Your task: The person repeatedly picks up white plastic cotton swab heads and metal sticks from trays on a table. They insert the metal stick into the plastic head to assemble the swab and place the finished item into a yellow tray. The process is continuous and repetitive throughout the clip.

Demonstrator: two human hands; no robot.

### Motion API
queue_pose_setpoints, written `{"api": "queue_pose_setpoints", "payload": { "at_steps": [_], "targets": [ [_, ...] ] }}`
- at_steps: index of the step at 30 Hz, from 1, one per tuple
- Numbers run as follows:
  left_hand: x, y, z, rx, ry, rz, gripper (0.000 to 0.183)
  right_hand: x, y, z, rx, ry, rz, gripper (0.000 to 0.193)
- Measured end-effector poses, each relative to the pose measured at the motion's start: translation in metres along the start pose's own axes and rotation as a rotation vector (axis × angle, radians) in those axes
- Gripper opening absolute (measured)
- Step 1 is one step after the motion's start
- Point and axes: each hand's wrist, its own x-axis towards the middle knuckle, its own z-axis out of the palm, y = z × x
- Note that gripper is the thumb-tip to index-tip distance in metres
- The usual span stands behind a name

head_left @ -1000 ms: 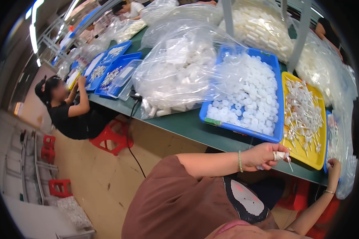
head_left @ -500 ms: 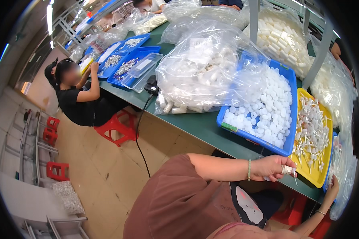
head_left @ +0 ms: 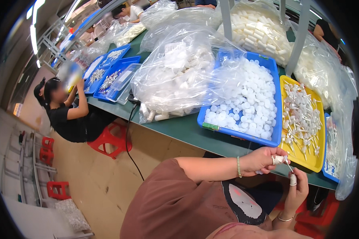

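Note:
My left hand, with a green bead bracelet at the wrist and white tape round a finger, pinches a small white plastic cap in front of the yellow tray. A thin pale stick runs from the cap toward my right hand. My right hand's fingers are pinched at the stick's other end, and white tape wraps one fingertip. Another small white piece shows under my left palm. Beyond lie a blue tray of white round caps and the yellow tray of white-capped sticks.
A blue tray with thin parts stands at the right. Clear bags of white pieces cover the green table. Grey posts rise behind. A co-worker sits at left on a red stool; a black cable hangs down.
My right hand has left the blue tray at the right and come in beside my left hand, to the stick's end. The view has shifted, so the trays appear further left.

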Motion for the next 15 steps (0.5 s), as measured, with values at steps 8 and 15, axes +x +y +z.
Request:
{"api": "queue_pose_setpoints", "payload": {
  "at_steps": [8,15],
  "targets": [
    [-0.002,-0.002,0.007,0.099,0.070,0.030,0.019,0.003,-0.014,0.008,-0.104,0.106,-0.068,0.017],
    [0.000,-0.006,0.003,0.136,0.067,0.041,0.022,0.003,-0.019,0.009,-0.114,0.034,-0.077,0.021]
  ]
}}
